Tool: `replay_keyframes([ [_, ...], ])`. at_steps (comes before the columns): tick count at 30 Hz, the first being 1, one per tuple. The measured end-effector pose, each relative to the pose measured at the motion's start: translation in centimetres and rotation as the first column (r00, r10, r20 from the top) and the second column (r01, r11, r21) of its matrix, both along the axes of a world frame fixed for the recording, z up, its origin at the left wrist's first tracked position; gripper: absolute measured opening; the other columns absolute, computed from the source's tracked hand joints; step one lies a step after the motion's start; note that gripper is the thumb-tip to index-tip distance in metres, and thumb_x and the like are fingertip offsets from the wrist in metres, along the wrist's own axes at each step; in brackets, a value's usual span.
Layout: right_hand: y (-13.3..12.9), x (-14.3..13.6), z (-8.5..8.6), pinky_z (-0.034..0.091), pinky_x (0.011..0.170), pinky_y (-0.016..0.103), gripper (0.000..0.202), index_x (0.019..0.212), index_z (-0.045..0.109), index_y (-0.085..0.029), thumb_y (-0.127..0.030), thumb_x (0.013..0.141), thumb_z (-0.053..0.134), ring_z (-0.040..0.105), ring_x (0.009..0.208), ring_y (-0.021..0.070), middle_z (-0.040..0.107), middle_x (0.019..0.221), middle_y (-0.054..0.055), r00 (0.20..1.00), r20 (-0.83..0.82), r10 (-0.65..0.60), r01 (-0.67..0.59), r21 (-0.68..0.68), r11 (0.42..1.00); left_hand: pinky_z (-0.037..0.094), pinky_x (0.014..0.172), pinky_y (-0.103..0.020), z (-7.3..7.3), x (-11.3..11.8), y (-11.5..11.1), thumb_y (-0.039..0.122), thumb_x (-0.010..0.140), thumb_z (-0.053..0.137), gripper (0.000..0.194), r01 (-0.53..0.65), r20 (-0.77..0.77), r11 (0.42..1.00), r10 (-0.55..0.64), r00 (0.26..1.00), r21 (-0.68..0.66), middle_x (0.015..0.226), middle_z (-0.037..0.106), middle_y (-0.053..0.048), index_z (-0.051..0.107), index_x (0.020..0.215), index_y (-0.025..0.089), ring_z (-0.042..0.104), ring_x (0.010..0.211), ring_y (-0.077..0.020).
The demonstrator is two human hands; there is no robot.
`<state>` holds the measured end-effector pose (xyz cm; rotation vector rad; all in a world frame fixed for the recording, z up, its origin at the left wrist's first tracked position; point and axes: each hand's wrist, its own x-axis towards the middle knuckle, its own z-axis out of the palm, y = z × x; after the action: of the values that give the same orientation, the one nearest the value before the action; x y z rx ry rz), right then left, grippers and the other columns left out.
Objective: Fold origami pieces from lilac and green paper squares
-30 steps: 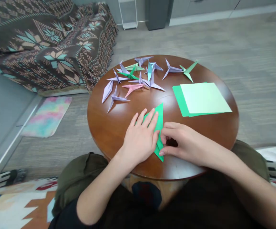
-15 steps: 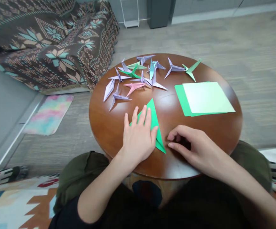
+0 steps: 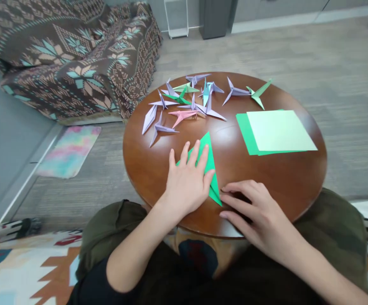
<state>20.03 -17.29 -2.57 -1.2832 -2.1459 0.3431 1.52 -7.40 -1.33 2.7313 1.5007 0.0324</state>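
Note:
A green sheet of origami paper (image 3: 213,166), folded to a triangle, lies flat on the round wooden table (image 3: 285,178). My left hand (image 3: 188,180) rests palm down on it with fingers spread, hiding its left part. Close to the paper's lower right corner is my right hand (image 3: 256,207), fingers extended and apart, with nothing seen in it. Its fingertips are right beside that corner; whether they touch it I cannot tell.
Several folded paper cranes stand toward the far edge, among them a pink crane (image 3: 183,115) and a light green crane (image 3: 258,94). Stacked at the right are pale green sheets (image 3: 280,130) over green sheets (image 3: 245,133). A patterned sofa (image 3: 85,72) stands beyond, at left.
My right hand has shifted down toward the paper's lower corner, and its fingers have uncurled. My left hand stays on the paper. The whole view has shifted slightly.

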Motion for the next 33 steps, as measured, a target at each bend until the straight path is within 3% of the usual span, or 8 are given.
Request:
replay_keyframes([
  [6, -0.6, 0.2, 0.0, 0.049, 0.090, 0.045, 0.022, 0.119, 0.070, -0.007, -0.016, 0.100, 0.068, 0.065, 0.106, 0.0287, 0.074, 0.119, 0.018, 0.996, 0.053, 0.071, -0.076, 0.116, 0.990, 0.023, 0.125, -0.074, -0.2, -0.2, 0.1, 0.043, 0.109, 0.034, 0.064, 0.028, 0.004, 1.000, -0.028, 1.000, 0.006, 0.176, 0.023, -0.012, 0.030, 0.167, 0.017, 0.022, 0.163, -0.0388],
  [10, -0.6, -0.1, 0.0, 0.049, 0.092, 0.046, 0.018, 0.115, 0.073, -0.009, -0.016, 0.099, 0.068, 0.066, 0.105, 0.0288, 0.077, 0.115, 0.015, 0.997, 0.059, 0.057, -0.066, 0.151, 0.986, 0.025, 0.124, -0.074, -0.2, -0.3, 0.0, 0.042, 0.109, 0.036, 0.062, 0.053, 0.027, 0.998, -0.053, 0.998, 0.020, 0.177, 0.023, -0.013, 0.033, 0.166, 0.016, 0.022, 0.163, -0.0385],
  [16, -0.7, -1.0, 0.0, 0.051, 0.091, 0.046, 0.017, 0.112, 0.075, -0.011, -0.020, 0.101, 0.067, 0.069, 0.103, 0.0281, 0.080, 0.113, 0.012, 0.997, 0.068, -0.036, 0.024, 0.159, 0.987, 0.028, 0.129, -0.059, -0.1, -0.6, -0.2, 0.036, 0.111, 0.033, 0.053, 0.109, 0.085, 0.994, -0.110, 0.990, 0.009, 0.170, 0.040, -0.013, 0.047, 0.159, 0.018, 0.031, 0.160, -0.0344],
  [24, -1.3, -1.3, -0.7, 0.049, 0.104, 0.051, 0.019, 0.115, 0.075, -0.009, -0.016, 0.099, 0.068, 0.071, 0.110, 0.0290, 0.081, 0.115, 0.012, 0.999, 0.037, -0.028, 0.021, 0.171, 0.985, 0.019, 0.129, -0.067, -0.2, -1.2, -0.4, 0.049, 0.108, 0.039, 0.068, 0.158, 0.088, 0.987, -0.155, 0.984, -0.020, 0.177, 0.020, -0.016, 0.030, 0.168, 0.018, 0.015, 0.164, -0.0436],
  [33, -1.2, -1.2, -1.2, 0.047, 0.112, 0.051, 0.021, 0.117, 0.074, -0.008, -0.016, 0.100, 0.066, 0.075, 0.111, 0.0268, 0.082, 0.117, 0.011, 0.997, 0.076, 0.019, -0.038, 0.257, 0.966, 0.021, 0.129, -0.063, -0.4, -1.0, -1.1, 0.048, 0.107, 0.042, 0.074, 0.083, 0.093, 0.997, -0.084, 0.992, 0.008, 0.176, 0.015, -0.024, 0.019, 0.169, 0.015, 0.019, 0.164, -0.0397],
])
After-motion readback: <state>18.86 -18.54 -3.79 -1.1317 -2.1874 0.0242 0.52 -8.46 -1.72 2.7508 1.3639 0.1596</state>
